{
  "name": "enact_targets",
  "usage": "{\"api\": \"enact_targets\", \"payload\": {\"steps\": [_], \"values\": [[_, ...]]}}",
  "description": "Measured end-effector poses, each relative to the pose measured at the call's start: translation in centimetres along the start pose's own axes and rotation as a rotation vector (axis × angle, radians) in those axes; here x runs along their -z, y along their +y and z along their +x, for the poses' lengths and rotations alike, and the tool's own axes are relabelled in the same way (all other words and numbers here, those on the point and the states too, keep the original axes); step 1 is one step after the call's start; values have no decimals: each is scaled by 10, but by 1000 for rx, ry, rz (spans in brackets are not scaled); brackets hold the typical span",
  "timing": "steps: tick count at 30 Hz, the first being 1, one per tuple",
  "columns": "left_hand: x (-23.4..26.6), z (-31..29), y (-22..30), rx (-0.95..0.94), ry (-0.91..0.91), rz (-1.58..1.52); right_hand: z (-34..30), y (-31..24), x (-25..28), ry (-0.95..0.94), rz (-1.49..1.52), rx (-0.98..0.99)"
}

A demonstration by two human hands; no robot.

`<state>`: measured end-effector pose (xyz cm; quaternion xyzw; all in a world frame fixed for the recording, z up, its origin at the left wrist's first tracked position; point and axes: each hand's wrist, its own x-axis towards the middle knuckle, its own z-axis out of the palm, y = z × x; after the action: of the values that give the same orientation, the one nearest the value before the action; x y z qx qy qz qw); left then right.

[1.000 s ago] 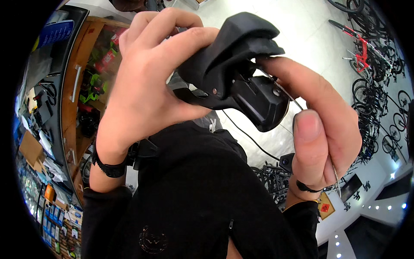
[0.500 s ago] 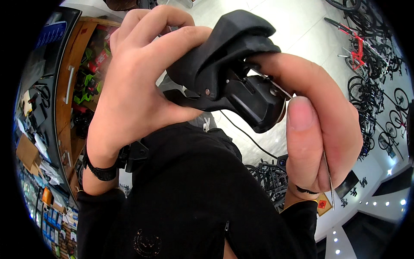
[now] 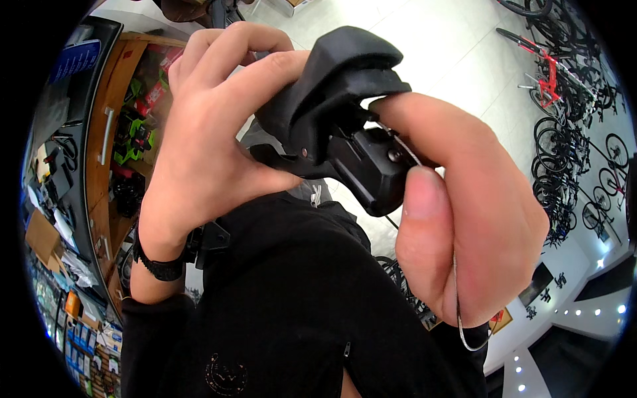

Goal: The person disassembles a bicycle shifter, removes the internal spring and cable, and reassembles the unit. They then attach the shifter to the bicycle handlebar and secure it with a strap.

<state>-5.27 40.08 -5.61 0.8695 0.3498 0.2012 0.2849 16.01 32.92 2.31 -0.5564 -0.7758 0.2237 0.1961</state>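
A black bicycle brake-shift lever with a rubber hood is held up in front of my chest, tilted. My left hand grips it from the left, thumb below and fingers over the top; part of those fingers is hidden behind it. On the other side, my right hand pinches a thin metal cable between thumb and index finger. One stretch of the cable runs from the lever's side into the pinch. Its free end hangs below the hand in a loop. The right index fingertip sits close against the lever, under the hood.
At the left stands a wooden cabinet with handles, beside a dark counter carrying tools and papers. A red bicycle and several others line the right side. Pale floor tiles show beyond my hands.
The lever has shifted slightly left and tilted a little. My right hand has moved left and down with the cable, whose hanging end now curves into a loop instead of pointing straight down.
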Motion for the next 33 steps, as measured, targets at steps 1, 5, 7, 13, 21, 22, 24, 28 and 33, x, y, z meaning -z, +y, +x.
{"api": "enact_targets", "payload": {"steps": [1,5,7,13,21,22,24,28,33], "values": [[0,0,0,-1,4,2,-1,2,-1,15,-7,19],[-1,-1,-2,-16,3,13,4,-6,8,-22,45,-43],[-2,2,-1,-28,3,-9,6,-9,15,-57,79,-107],[-3,3,5,-1,-15,-17,1,-9,18,-58,243,-268],[-3,5,5,-17,15,-21,1,-20,14,-61,190,-261],[-3,5,4,-25,27,-15,1,-20,13,-45,211,-253],[-2,4,3,-31,55,0,-6,-18,7,29,251,-212],[5,-2,5,-15,110,48,-9,-22,0,103,313,-169],[33,-4,11,8,164,119,1,-31,-3,236,358,-101]]}}
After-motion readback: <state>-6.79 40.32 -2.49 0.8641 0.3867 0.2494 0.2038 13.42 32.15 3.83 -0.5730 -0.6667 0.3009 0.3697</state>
